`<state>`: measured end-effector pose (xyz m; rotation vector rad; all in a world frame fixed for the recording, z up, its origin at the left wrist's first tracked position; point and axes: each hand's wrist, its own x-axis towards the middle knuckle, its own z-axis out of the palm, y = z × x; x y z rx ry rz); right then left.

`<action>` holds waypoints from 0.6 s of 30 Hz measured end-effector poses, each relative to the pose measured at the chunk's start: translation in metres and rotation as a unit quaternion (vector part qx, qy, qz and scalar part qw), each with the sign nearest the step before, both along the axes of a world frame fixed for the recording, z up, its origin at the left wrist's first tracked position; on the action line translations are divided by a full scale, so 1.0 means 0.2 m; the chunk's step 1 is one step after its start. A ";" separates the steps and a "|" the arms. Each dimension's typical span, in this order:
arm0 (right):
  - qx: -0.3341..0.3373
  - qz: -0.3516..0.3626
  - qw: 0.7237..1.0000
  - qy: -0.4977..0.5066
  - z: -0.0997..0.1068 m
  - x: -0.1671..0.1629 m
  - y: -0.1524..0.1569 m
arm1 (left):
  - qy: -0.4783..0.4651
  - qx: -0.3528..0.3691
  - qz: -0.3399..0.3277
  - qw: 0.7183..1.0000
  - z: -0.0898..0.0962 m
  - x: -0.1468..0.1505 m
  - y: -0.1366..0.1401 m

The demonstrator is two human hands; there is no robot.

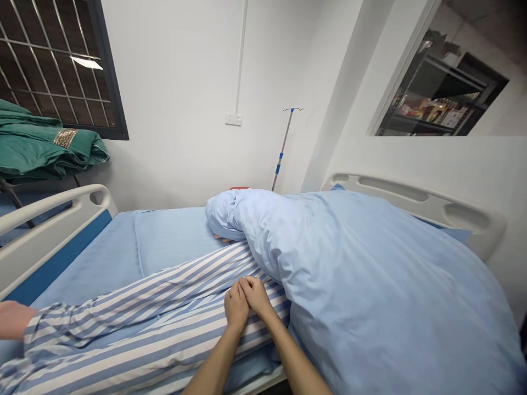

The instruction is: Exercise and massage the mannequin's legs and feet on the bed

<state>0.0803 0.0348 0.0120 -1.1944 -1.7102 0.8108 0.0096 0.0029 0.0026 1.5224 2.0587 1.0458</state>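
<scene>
My left hand (236, 305) and my right hand (256, 295) are side by side and touching, fingers curled in. Both rest on the upper leg of blue-and-white striped trousers (135, 340), worn by a figure lying on the bed. Whether cloth is pinched under my fingers is hidden. Just right of my hands, a light blue duvet (354, 274) covers the figure's upper body. A bare foot or ankle (16, 320) sticks out of the far-left trouser leg. Fingers (224, 238) peek out below the duvet's left edge.
Light blue sheet (173, 233) covers the mattress. A white footboard (88, 200) stands left and a headboard (432, 200) right. Behind the bed are an IV pole (284, 145) and a wall socket (233, 119). Folded green cloth (45, 145) lies near the barred window (53, 60).
</scene>
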 end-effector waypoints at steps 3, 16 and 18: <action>0.022 0.037 0.997 -0.063 0.03 0.05 0.03 | -0.047 -0.005 -0.017 0.999 0.02 0.00 -0.01; 0.055 -0.037 0.998 -0.010 -0.06 0.09 0.02 | 0.008 -0.029 -0.029 0.999 0.04 0.04 -0.01; 0.054 -0.041 0.998 0.001 -0.06 0.09 0.02 | 0.021 -0.039 -0.034 0.998 0.05 0.04 -0.02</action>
